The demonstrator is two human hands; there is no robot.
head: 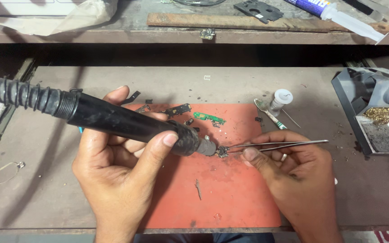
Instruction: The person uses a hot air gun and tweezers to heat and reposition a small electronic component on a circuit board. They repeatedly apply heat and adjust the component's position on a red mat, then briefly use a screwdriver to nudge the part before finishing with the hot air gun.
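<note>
The left hand [118, 166] is clamped round a black hot-air wand [127, 121], its long axis sloping down-right, nozzle pointing at a small part [223, 152]. The right hand [293, 166] pinches tweezers [275, 145], lying level, tips leftward on that part, over the red mat [230, 189].

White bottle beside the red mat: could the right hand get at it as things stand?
Probably not yet: the path to the white bottle looks free, but the right hand is occupied holding tweezers.

Two bare hands, no sleeves, ring on right hand [293, 168]
</note>
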